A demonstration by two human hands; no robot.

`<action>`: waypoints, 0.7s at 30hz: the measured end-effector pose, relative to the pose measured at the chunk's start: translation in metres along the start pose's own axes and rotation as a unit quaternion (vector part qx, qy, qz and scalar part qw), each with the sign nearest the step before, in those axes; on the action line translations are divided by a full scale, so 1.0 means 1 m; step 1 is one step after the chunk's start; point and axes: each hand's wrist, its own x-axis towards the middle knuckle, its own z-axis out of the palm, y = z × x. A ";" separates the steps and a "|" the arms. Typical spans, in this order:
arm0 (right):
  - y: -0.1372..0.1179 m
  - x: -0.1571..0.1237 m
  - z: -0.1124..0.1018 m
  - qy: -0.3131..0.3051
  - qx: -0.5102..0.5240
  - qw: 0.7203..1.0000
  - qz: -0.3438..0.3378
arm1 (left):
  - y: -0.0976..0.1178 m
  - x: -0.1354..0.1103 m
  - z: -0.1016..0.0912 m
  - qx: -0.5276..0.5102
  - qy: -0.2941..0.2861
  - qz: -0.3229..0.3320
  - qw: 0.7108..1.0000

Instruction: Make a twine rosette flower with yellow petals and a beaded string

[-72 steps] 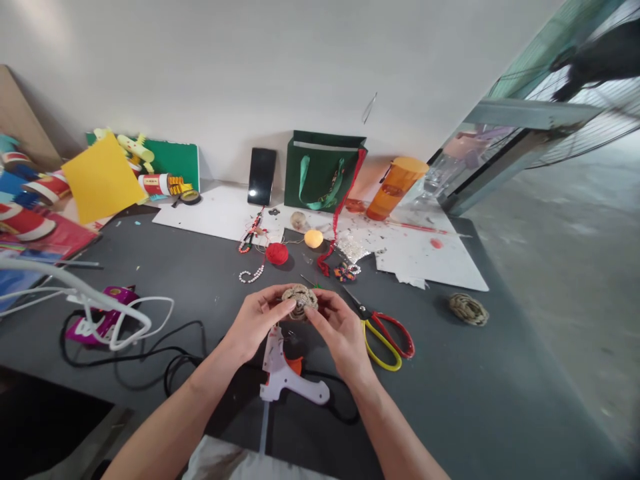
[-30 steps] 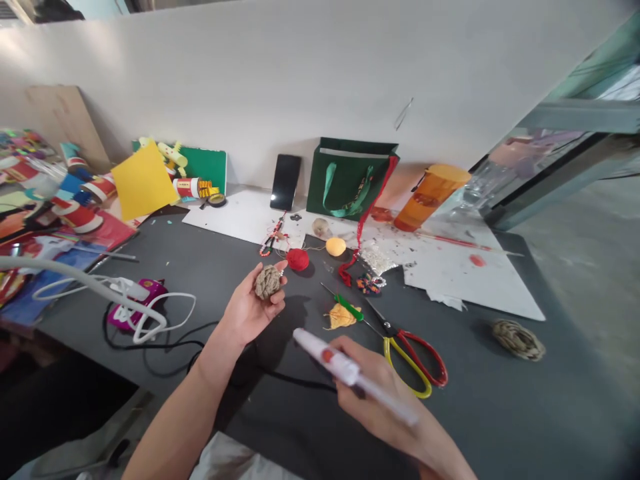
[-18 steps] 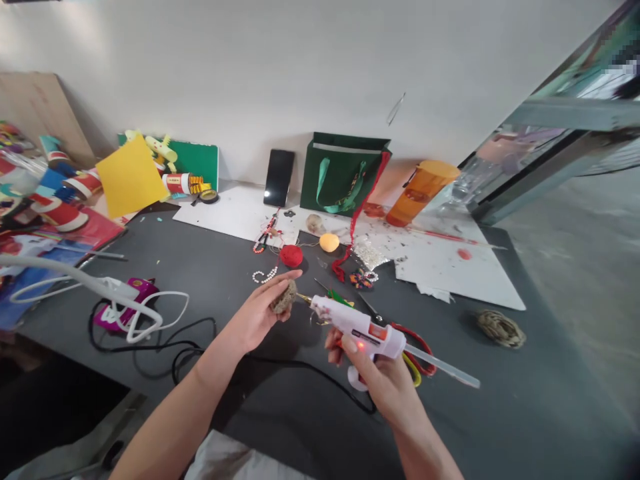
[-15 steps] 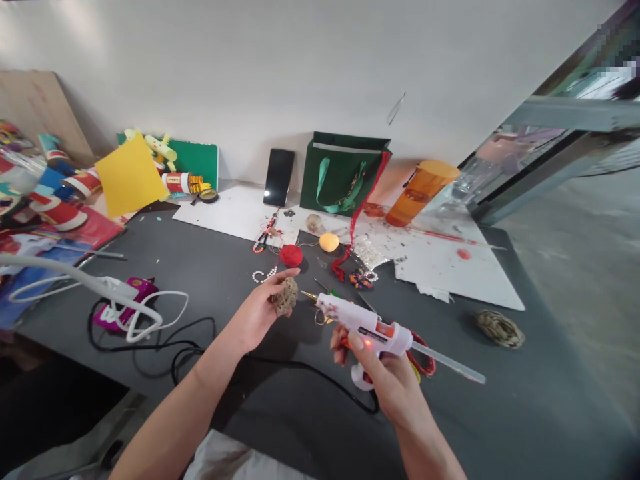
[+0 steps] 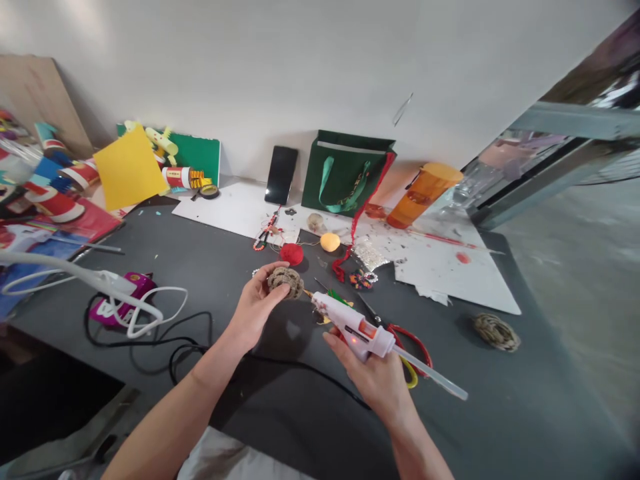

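Between the thumb and fingers of my left hand [image 5: 255, 308] is a brownish coiled cord rosette [image 5: 286, 283], held above the grey table. My right hand [image 5: 376, 379] is closed around the handle of a white hot glue gun [image 5: 345, 319], its red light lit. The gun's metal nozzle reaches the right edge of the rosette; whether it touches cannot be made out. A clear glue stick [image 5: 434, 375] sticks out of the gun's back. Scissors [image 5: 411, 347] with red and yellow handles lie partly hidden beneath the gun and right hand.
A bundle of brownish cord [image 5: 496, 332] lies at the right. Red yarn [image 5: 291, 254] and a yellow ball [image 5: 330, 242] sit past my hands. Behind them stand a phone [image 5: 281, 175], green bag [image 5: 345, 177] and orange bottle [image 5: 423, 197]. Cables [image 5: 170, 343] and a purple power strip [image 5: 125, 300] lie left.
The rosette has turned to show its broad face, with my left thumb now across it. The glue gun has moved left and tilted, bringing its nozzle to the rosette's edge.
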 end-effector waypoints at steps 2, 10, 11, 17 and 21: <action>0.007 -0.001 0.002 0.013 -0.006 1.000 -0.006 | -0.001 0.000 0.000 0.000 -0.002 0.001 1.000; 0.028 -0.005 0.006 0.060 -0.019 0.998 0.001 | -0.005 -0.002 0.002 0.002 -0.010 -0.007 1.000; 0.024 -0.004 0.006 0.059 -0.014 0.998 0.002 | -0.005 -0.002 0.002 0.003 -0.011 -0.008 1.000; 0.008 -0.002 0.006 0.042 0.014 0.999 0.017 | -0.005 -0.002 0.003 0.000 -0.013 -0.011 1.000; 0.011 -0.002 0.007 0.047 0.033 0.998 0.029 | -0.004 -0.003 0.003 -0.005 -0.016 -0.011 1.000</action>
